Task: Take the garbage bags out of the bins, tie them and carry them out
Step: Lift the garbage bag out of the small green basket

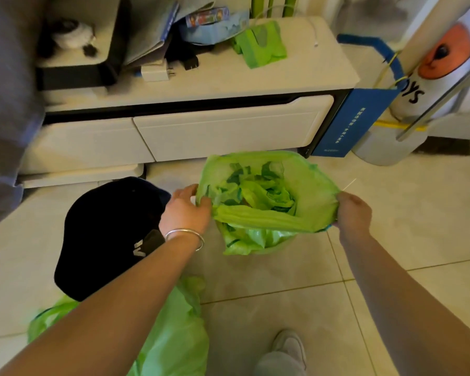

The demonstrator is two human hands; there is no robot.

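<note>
- Head view: both hands on the rim of an open green garbage bag (266, 202), centre of frame, on the tiled floor (391, 240).
- Left hand (186, 210): fingers curled, pinching the bag's left edge. Silver bangle (185, 236) on that wrist.
- Right hand (352, 213): closed around the bag's right edge, rim bunched in the fist.
- Bag mouth pulled wide between the two hands; crumpled green plastic visible inside. Cannot tell whether a bin sits under it.
- Second green bag (171, 335), lower left of frame, lying on the floor partly under the left forearm.
- Dark cap (106, 234) on the floor left of centre, just beside the left hand.
- White low cabinet (201, 126) across the upper half; its top surface carries folded green bags (258, 46), a white charger (155, 71), papers.
- Blue box (345, 123) leaning at the cabinet's right end.
- Shoe (289, 346) at bottom centre.
</note>
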